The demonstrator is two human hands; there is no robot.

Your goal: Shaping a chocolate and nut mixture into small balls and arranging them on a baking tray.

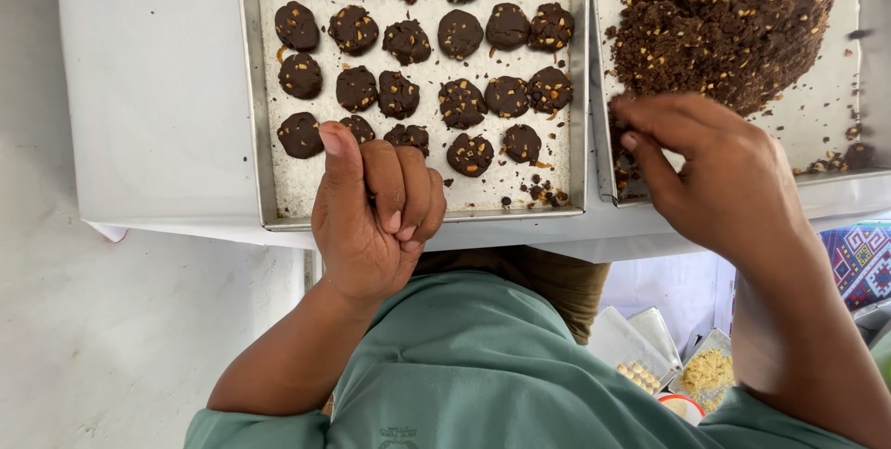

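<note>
In the left tray (264,115), dark cookies (461,34); right tray (601,87), crumbly dough (733,13); hands: left (376,217) fisted empty, right (715,170) pinching dough.

clear plastic packets (650,342) of pale and yellow bits, lower right

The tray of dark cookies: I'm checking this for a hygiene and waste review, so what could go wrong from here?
1. The left hand is curled loosely over the front row of cookies; it might dent the nearest ones.
2. The right hand digs at the edge of the crumbly dough pile, and crumbs already lie scattered on that tray, so more could spill.
3. Both trays sit near the table edge.
</note>
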